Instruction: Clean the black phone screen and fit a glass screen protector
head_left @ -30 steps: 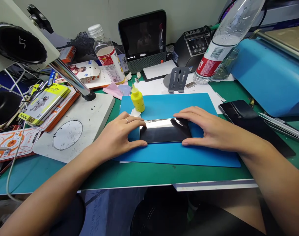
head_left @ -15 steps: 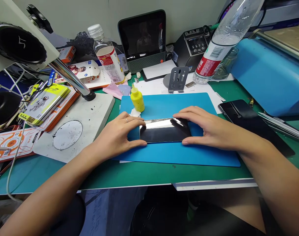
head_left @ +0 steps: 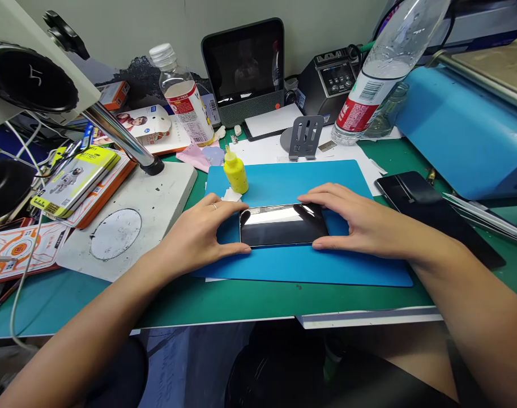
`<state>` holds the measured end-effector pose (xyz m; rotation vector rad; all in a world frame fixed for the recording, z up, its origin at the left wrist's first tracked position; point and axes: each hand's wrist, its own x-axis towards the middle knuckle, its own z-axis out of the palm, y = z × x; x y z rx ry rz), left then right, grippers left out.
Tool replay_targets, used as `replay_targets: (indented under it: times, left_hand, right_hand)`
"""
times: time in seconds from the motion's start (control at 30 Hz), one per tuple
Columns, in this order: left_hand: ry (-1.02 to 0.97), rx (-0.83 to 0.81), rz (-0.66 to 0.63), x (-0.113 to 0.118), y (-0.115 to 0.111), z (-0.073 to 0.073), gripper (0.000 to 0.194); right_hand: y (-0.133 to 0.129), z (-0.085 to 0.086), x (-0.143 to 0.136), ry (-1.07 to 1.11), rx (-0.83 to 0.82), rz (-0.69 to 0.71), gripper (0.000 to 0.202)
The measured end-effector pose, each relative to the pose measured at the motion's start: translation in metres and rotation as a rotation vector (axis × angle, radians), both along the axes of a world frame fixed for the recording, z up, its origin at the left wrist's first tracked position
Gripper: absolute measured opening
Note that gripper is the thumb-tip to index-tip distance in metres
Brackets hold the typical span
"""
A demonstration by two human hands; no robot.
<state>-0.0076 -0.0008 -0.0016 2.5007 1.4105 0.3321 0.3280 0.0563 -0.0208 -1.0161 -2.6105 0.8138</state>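
A black smartphone (head_left: 282, 228) lies sideways on the blue mat (head_left: 304, 269), its glossy face up and reflecting light. My left hand (head_left: 207, 229) grips its left end, thumb along the near edge and fingers at the far edge. At the opposite end my right hand (head_left: 347, 224) holds it the same way, between thumb and fingers. Just behind the left hand stands a small yellow squeeze bottle (head_left: 235, 171) with a nozzle, beside a scrap of white paper (head_left: 231, 195).
A grey phone stand (head_left: 304, 137) and a tilted plastic bottle (head_left: 364, 102) stand at the back. Left is a white base (head_left: 165, 195) with a metal post (head_left: 122, 139). A dark flat panel (head_left: 436, 215) lies right, by a blue machine (head_left: 453, 136). The desk's front edge (head_left: 224, 325) is near.
The fingers of my left hand have drawn slightly left off the phone's top corner. The phone stays in place on the mat; the whole view has shifted a little.
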Motion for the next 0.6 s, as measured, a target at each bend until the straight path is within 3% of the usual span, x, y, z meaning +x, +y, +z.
replay_targets:
  times: [0.27, 0.6]
  left_hand:
    - [0.043, 0.05, -0.039, -0.0101, 0.0026, -0.0001, 0.063]
    - [0.065, 0.05, -0.047, -0.0044, 0.0019, -0.0033, 0.059]
  right_hand:
    - [-0.0012, 0.0019, -0.0011, -0.004, 0.038, 0.023, 0.076]
    - [-0.0014, 0.0008, -0.001, 0.03, 0.037, 0.009, 0.075]
